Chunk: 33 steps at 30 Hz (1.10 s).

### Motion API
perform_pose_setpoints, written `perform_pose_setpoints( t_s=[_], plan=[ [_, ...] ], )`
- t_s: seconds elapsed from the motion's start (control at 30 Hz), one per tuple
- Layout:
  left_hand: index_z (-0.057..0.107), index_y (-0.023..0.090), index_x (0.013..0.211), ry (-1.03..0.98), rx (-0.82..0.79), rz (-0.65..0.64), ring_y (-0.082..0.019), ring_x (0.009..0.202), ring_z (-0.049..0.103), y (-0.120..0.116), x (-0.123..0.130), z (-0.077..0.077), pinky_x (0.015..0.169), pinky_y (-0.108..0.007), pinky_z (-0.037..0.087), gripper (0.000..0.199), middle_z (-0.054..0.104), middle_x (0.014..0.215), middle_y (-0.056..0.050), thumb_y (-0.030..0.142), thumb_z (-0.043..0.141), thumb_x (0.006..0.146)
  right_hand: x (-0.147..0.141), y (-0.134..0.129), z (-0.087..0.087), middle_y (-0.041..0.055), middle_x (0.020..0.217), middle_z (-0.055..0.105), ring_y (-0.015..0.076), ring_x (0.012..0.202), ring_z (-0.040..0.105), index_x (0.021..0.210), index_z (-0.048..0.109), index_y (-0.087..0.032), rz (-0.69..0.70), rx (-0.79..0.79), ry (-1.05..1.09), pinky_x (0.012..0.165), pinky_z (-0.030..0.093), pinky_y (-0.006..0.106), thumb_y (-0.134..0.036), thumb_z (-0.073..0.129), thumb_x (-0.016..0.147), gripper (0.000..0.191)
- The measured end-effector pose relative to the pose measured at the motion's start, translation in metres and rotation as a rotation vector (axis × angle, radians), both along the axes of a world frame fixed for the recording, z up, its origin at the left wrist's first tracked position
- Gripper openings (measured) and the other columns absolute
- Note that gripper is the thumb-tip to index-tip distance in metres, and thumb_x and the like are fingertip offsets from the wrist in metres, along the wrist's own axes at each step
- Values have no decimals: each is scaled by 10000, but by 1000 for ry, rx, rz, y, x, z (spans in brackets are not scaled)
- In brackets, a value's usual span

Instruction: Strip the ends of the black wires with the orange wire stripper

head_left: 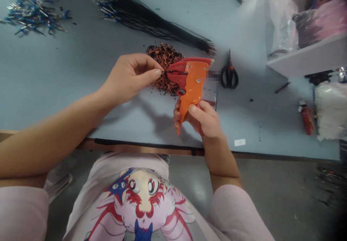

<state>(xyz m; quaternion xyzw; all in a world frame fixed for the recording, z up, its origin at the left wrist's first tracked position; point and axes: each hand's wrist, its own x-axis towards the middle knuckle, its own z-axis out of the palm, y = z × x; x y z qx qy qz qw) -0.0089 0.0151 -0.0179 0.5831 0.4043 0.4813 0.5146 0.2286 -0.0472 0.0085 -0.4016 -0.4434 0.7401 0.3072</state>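
Observation:
My right hand [203, 118] grips the handles of an orange and red automatic wire stripper [193, 84], held upright above the blue-grey table [54, 89]. My left hand [130, 78] pinches a thin black wire [164, 72] between thumb and fingers, and its end goes into the red jaws of the stripper. Just behind the jaws lies a heap of reddish-brown wire scraps [164, 65]. A long bundle of black wires [141, 26] with blue crimped terminals lies beyond it.
Loose blue terminals [34, 18] lie at the far left. Black-handled scissors [229, 75] and a printed card [210, 93] sit right of the stripper. A white shelf [306, 56], plastic bags [282, 20] and a red bottle [307, 120] occupy the right side.

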Motion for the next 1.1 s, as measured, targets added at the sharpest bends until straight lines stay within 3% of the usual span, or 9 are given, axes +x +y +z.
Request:
perform_pose_setpoints(
  t_s=[0.43, 0.53, 0.73, 0.93, 1.1],
  plan=[
    [708, 218, 781, 94, 51, -25, -121, 600, 550, 1, -1, -6, 569, -272, 449, 192, 663, 667, 17, 389, 789, 810, -2, -2, 0, -51, 596, 563, 95, 410, 548, 875, 567, -174, 3, -15, -69, 339, 472, 211, -508, 712, 894, 365],
    [702, 219, 790, 70, 69, -24, -116, 615, 561, 1, -1, -4, 577, -265, 463, 210, 666, 678, 23, 400, 807, 800, 0, -1, 0, -22, 647, 608, 114, 469, 595, 906, 591, -164, 31, 16, -32, 405, 522, 238, -495, 709, 899, 352],
    [705, 242, 748, 89, 158, 88, -125, 633, 605, -5, 0, 6, 555, -288, 465, 108, 684, 718, 10, 303, 788, 781, 6, 3, 0, 93, 914, 712, 223, 763, 734, 1086, 622, -133, 100, -18, 53, 598, 631, 343, -521, 751, 844, 475],
    [704, 249, 751, 105, 138, 85, -147, 653, 626, -7, 2, 9, 573, -304, 500, 94, 685, 731, 2, 305, 769, 790, 7, 1, 0, 98, 914, 725, 221, 780, 746, 1094, 640, -122, 82, -43, 64, 635, 632, 340, -465, 736, 879, 416],
    [707, 248, 748, 78, 153, 65, -130, 623, 598, -5, 2, 4, 546, -292, 458, 137, 680, 713, 6, 355, 782, 790, 3, 0, 3, 70, 843, 710, 200, 691, 729, 1039, 635, -134, 62, -62, 37, 555, 625, 320, -480, 744, 871, 400]
  ],
)
